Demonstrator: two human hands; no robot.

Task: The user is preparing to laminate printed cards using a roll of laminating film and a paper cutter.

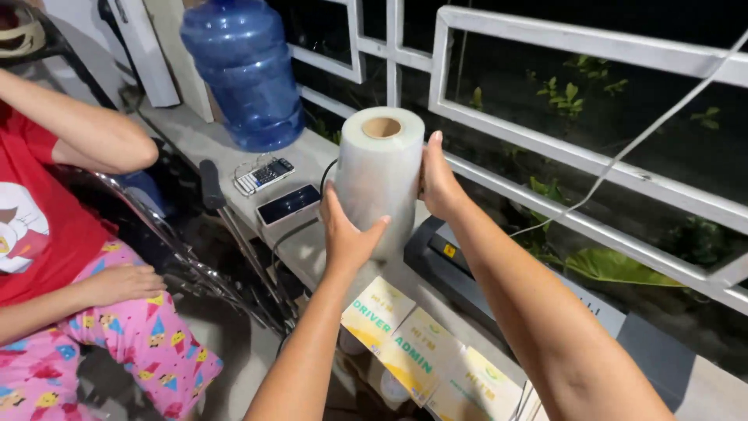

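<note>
— Roll (379, 175) of clear film, where is it standing?

— It is upright, near the centre of the view, over the grey ledge (195, 136); its brown core opening is at the top; I cannot tell if its bottom rests on the ledge, because the left hand covers it.

— And the hands?

— Both grasp the roll. The left hand (347, 234) is at 7 o'clock from the roll, palm against its lower front, fingers spread upward; the right hand (440, 183) is at 3 o'clock, pressed on the side, fingers going behind; neither is clenched into a fist.

— What is around?

— At 10 o'clock from the roll stands a blue jug (245, 70), well apart; at 9 o'clock lies a small calculator (265, 175), and just below it a dark phone (288, 205) with a black cable; both lie flat on the ledge.

— Below the roll?

— At 5 o'clock there are yellow-white cards (417, 351), in a row, overlapping a little; a black and grey machine (467, 273) lies at 4 o'clock, partly hidden under the right forearm.

— Someone else?

— Yes; at 9 o'clock, at the far edge, a person in a red shirt (35, 203) and pink patterned trousers sits in a wheelchair (218, 257); one hand rests on the lap. Behind the ledge runs a white railing (592, 43), with green plants in the dark at 2 o'clock.
</note>
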